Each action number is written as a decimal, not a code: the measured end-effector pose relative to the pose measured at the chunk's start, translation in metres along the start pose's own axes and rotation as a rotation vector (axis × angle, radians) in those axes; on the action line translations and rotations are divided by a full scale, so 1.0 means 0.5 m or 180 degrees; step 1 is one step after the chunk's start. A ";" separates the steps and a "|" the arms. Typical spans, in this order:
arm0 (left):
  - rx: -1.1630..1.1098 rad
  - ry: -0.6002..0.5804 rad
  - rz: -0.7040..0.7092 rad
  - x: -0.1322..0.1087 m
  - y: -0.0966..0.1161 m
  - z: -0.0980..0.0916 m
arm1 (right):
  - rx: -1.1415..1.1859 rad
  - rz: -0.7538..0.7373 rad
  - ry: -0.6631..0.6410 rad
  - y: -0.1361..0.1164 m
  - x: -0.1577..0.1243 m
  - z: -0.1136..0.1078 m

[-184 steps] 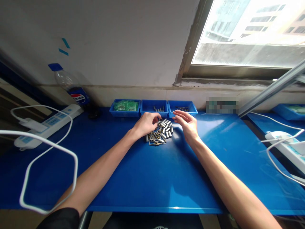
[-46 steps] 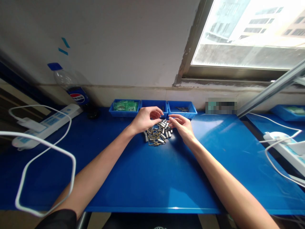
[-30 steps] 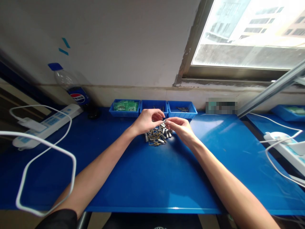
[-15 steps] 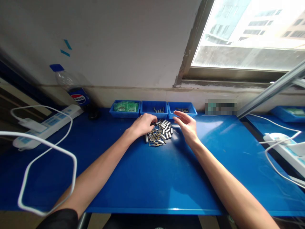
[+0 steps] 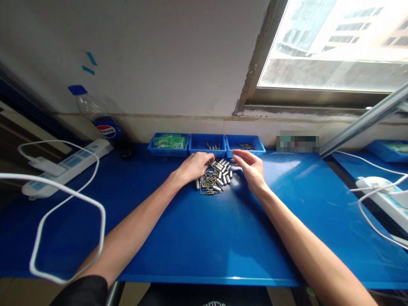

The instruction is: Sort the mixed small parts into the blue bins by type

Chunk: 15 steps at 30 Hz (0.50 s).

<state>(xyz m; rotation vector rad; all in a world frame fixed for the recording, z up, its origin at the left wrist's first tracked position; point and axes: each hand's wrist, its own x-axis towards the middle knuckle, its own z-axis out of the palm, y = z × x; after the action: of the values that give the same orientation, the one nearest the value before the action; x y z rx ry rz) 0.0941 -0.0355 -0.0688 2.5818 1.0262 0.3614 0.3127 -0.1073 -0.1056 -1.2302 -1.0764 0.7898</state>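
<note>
A pile of small metal parts (image 5: 216,179), silver sleeves and thin brass pins, lies on the blue table (image 5: 204,242). My left hand (image 5: 195,165) rests on the pile's left side with its fingers curled down into the parts. My right hand (image 5: 250,166) hovers just right of the pile, fingers apart and stretched toward the bins, holding nothing. Behind the pile stand three small blue bins: the left bin (image 5: 168,149) holds green pieces, the middle bin (image 5: 207,150) a few metal sleeves, the right bin (image 5: 254,149) some thin pins.
A soda bottle (image 5: 97,117) leans against the wall at the back left. A white power strip (image 5: 68,163) and a looping white cable (image 5: 68,193) lie at the left. Another power strip with cable (image 5: 384,196) and a blue tray (image 5: 387,149) are at the right.
One second ago both hands were raised together over the pile, fingertips meeting. My left hand has dropped back onto the pile, and my right hand has opened and moved right.
</note>
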 end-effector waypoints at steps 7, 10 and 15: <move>0.0244 -0.0012 0.0129 -0.002 0.006 -0.011 | -0.0028 -0.0001 -0.0033 -0.001 -0.001 0.001; 0.0229 -0.0088 0.0070 -0.002 0.006 -0.008 | -0.0018 0.0027 -0.0040 -0.004 -0.002 0.002; 0.0213 -0.0064 0.0058 -0.001 0.004 -0.004 | 0.0039 0.0074 -0.0069 -0.009 -0.003 0.004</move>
<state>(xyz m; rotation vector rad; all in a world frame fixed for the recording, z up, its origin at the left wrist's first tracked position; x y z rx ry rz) 0.0942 -0.0370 -0.0662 2.6502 1.0250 0.3101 0.3098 -0.1091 -0.1014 -1.2283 -1.0748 0.8281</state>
